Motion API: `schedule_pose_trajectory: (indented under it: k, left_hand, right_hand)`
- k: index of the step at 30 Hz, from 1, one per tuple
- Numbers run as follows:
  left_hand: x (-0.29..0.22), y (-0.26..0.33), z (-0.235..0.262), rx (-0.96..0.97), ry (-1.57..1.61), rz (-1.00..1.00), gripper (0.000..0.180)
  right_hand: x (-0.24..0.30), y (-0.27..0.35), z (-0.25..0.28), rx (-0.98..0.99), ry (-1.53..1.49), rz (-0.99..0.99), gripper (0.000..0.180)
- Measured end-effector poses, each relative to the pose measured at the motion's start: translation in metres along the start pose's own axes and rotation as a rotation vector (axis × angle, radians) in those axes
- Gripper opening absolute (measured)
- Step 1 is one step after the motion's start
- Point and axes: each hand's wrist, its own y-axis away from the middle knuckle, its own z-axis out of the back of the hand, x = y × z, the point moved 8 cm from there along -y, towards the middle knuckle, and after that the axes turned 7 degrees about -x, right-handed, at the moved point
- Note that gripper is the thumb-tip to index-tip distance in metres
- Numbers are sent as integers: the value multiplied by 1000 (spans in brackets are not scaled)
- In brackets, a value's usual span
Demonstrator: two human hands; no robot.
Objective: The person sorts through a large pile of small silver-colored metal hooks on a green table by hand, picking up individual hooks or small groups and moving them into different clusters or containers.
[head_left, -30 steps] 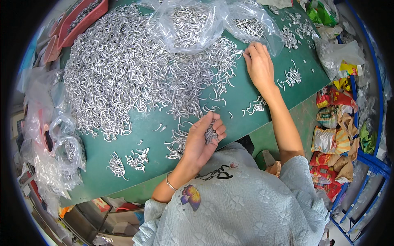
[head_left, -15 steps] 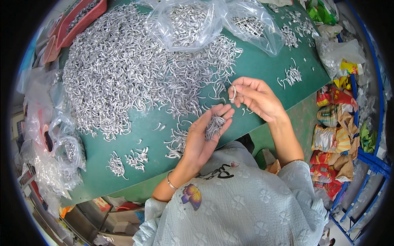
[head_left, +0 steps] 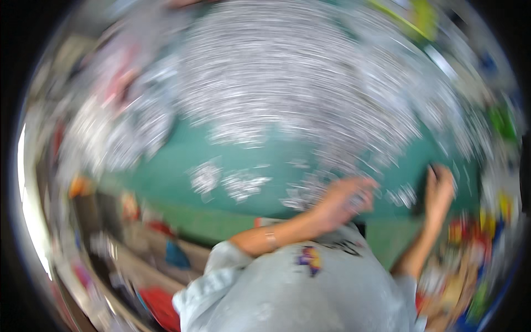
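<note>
Smearing every outline, heavy motion blur is spread across the whole head view, so only large shapes can be told. The green table is seen filling the middle of the picture, its near edge curved across the lower half. A broad heap of small silver pieces is spread over the far part of the table, from the left side to the right rim. Smaller clumps of silver pieces are seen apart from the heap, on bare green nearer the person. A pale grey shirt with a small coloured patch is seen at the bottom centre. Blurred coloured clutter is seen past both table ends.

The left hand is held above the near edge of the table, just beside a clump of pieces; something silver seems to be in its curled fingers, but whether it is clamped on anything cannot be told. A thin bracelet is worn on that forearm. The right hand is raised at the table's right end, clearly apart from the left; its fingers are too blurred for its grip to be told.
</note>
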Motion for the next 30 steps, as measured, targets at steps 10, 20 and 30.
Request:
schedule_pose_trajectory:
  k: [10, 20, 30]
  left_hand:
    - [-10, 7, 15, -14, 153, -84, 37]
    - [-46, 21, 53, -73, 258, -306, 39]
    - [-70, 32, 70, -120, 304, -410, 33]
  right_hand:
    - [53, -28, -26, -117, -46, 538, 58]
    - [145, -29, -77, -85, -233, 750, 52]
    - [177, -24, -97, -44, -285, 806, 47]
